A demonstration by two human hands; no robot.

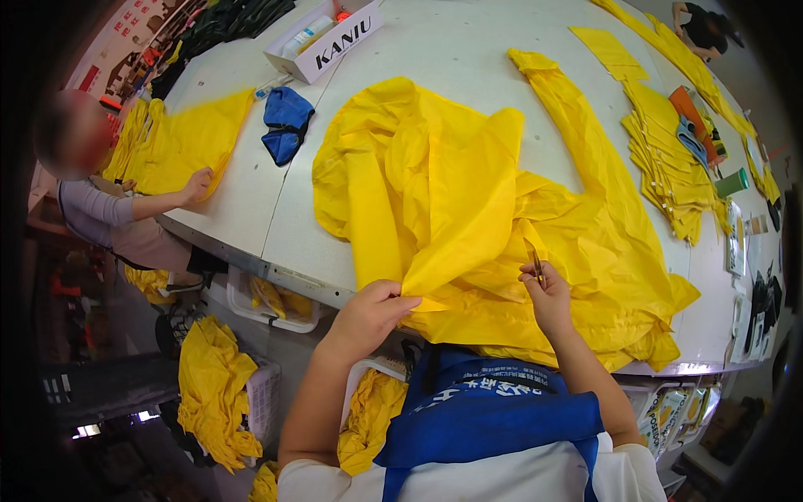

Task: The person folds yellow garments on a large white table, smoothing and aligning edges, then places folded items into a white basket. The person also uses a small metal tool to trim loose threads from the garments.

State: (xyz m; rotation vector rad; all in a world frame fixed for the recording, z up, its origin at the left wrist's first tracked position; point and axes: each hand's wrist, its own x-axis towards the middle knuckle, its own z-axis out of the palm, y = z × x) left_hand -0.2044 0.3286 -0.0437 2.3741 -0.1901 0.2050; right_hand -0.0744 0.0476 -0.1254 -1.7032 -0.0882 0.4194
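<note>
The near edge of the white table [468, 42] is covered by yellow fabric [477, 217] in front of the blue apron [493, 418]. Bare tabletop is left beyond the fabric and on its left, where 1 blue pouch [286, 125] is set down; the right side is taken up by stacked yellow pieces [657, 163].

A fold of the fabric is pinched between thumb and fingers of the left hand [368, 318], close to the table edge. A small slim tool [538, 266] is gripped in the right hand [549, 303], just over the fabric; whether cloth is also caught there cannot be clearly told.

At the far side, a bottle is held in an open white box [312, 64]. Below the table, yellow cloth is held in 1 white crate [314, 316] and is draped over 1 white basket [264, 400].
</note>
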